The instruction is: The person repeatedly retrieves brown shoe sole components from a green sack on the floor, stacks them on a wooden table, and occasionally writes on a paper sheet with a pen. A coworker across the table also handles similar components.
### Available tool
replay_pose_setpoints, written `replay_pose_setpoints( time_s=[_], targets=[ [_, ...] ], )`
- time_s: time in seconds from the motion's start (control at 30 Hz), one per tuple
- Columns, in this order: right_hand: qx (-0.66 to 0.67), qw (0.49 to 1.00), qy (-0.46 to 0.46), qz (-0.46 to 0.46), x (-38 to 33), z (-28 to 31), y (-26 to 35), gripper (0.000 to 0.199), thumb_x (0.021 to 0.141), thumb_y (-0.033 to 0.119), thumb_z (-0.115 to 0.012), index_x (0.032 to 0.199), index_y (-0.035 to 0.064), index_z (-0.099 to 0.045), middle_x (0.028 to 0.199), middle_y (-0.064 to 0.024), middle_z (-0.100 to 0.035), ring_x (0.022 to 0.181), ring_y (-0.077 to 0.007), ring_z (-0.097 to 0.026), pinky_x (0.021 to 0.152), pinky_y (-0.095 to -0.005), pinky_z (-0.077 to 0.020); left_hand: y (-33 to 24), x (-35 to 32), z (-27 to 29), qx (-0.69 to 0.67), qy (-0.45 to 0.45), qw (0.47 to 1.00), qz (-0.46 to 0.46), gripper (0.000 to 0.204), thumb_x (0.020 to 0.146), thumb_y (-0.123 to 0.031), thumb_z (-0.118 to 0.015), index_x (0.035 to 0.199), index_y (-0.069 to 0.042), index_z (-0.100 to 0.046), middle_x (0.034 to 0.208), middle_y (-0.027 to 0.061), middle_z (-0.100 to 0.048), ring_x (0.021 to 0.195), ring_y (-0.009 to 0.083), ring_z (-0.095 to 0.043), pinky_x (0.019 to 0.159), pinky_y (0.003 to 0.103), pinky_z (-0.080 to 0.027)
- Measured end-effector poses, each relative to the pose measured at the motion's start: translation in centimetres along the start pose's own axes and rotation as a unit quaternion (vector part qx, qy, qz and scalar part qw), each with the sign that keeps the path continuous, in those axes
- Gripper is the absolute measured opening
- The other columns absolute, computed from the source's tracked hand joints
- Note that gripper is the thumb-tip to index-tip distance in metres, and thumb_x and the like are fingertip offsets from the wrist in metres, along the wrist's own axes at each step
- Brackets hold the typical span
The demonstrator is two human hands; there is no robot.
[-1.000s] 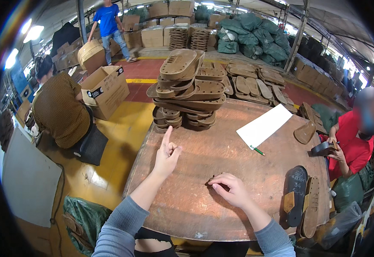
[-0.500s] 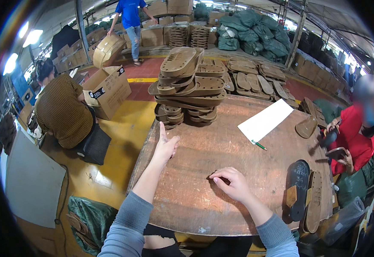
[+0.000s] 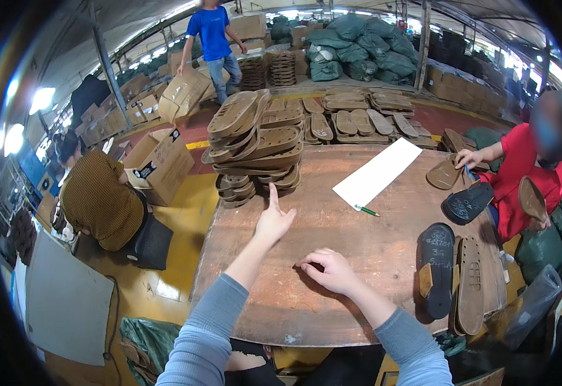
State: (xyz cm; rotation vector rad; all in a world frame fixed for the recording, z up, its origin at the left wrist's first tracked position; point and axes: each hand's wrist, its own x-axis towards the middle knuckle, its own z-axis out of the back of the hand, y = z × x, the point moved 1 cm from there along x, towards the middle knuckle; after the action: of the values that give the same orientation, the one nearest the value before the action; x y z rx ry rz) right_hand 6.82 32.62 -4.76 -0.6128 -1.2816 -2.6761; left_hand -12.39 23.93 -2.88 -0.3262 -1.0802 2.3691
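Note:
My left hand [image 3: 276,220] points with its index finger stretched out at a tall stack of brown shoe soles [image 3: 255,138] on the table's far left. Its thumb stands apart, the other fingers are curled, and nothing is in it. The fingertip is just short of the lowest soles, or touching them; I cannot tell which. My right hand [image 3: 330,270] rests near the middle of the wooden table [image 3: 371,251], fingers loosely bent and thumb apart, with no thing visible in it. A white sheet of paper [image 3: 377,175] and a green pencil [image 3: 367,211] lie beyond it.
At the table's right lie a black sole [image 3: 436,270] and a brown sole [image 3: 470,283]. A person in red [image 3: 519,174] handles soles at the right edge. More soles [image 3: 364,122] spread behind the table. A seated person [image 3: 101,199] is by an open carton [image 3: 165,168] at left.
My left hand has swung right, its finger now under the stack. The view has shifted. The person in red has reached onto the table, where another black sole now lies.

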Motion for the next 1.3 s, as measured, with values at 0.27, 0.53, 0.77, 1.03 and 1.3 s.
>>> replay_pose_setpoints(
  time_s=[0.27, 0.53, 0.77, 1.03, 1.3],
  targets=[
    [0.051, 0.999, -0.003, 0.0, 0.1, 0.1, -0.1, 0.017, 0.091, 0.022, -0.062, 0.094, 0.0073, -0.07, 0.09, -0.0135, -0.069, 0.092, -0.0327, -0.064, 0.084, -0.042, -0.0492, -6.2, 0.0, -1.4, 0.032, -0.199, 0.923, -0.328, 0.068, 0.085, -0.016, -0.065, 0.147, -0.006, -0.038, 0.119, 0.0179, -0.058, 0.107, 0.0319, -0.059, 0.093, 0.042, -0.047],
    [0.053, 0.999, 0.006, -0.011, 0.2, 0.0, 0.0, 0.017, 0.091, 0.02, -0.062, 0.094, 0.0075, -0.072, 0.093, -0.0128, -0.07, 0.096, -0.0324, -0.064, 0.087, -0.0419, -0.0489, -11.7, 7.9, 4.1, 0.281, -0.221, 0.902, -0.241, 0.065, 0.099, -0.046, -0.042, 0.145, 0.001, -0.04, 0.147, 0.0263, -0.041, 0.14, 0.0404, -0.035, 0.117, 0.048, -0.025],
    [0.061, 0.998, -0.01, 0.02, 0.3, -0.5, -0.6, 0.017, 0.091, 0.02, -0.06, 0.092, 0.0074, -0.071, 0.094, -0.0126, -0.07, 0.095, -0.0326, -0.064, 0.088, -0.0423, -0.0489, -12.7, 9.9, 6.5, 0.34, -0.171, 0.894, -0.237, 0.052, 0.1, -0.047, -0.041, 0.109, -0.002, -0.065, 0.104, 0.0227, -0.065, 0.101, 0.0398, -0.063, 0.089, 0.05, -0.05],
    [0.039, 0.999, 0.009, 0.002, 0.4, -0.8, -0.8, 0.019, 0.093, 0.024, -0.059, 0.096, 0.0104, -0.072, 0.092, -0.0083, -0.069, 0.093, -0.0295, -0.062, 0.088, -0.0405, -0.0479, -12.0, 18.4, 7.6, 0.218, -0.188, 0.92, -0.265, 0.053, 0.1, -0.047, -0.039, 0.123, -0.007, -0.064, 0.127, 0.0228, -0.059, 0.118, 0.0375, -0.056, 0.1, 0.045, -0.045],
    [0.03, 1.0, -0.008, 0.003, 0.1, -1.1, -0.4, 0.02, 0.091, 0.023, -0.058, 0.093, 0.009, -0.071, 0.091, -0.0101, -0.068, 0.096, -0.0312, -0.061, 0.091, -0.0441, -0.0451, -9.7, 21.5, 6.2, 0.259, 0.008, 0.956, -0.135, 0.077, 0.094, -0.069, -0.03, 0.153, -0.02, -0.034, 0.161, 0.0131, -0.023, 0.148, 0.0316, -0.022, 0.12, 0.045, -0.019]
  ],
)
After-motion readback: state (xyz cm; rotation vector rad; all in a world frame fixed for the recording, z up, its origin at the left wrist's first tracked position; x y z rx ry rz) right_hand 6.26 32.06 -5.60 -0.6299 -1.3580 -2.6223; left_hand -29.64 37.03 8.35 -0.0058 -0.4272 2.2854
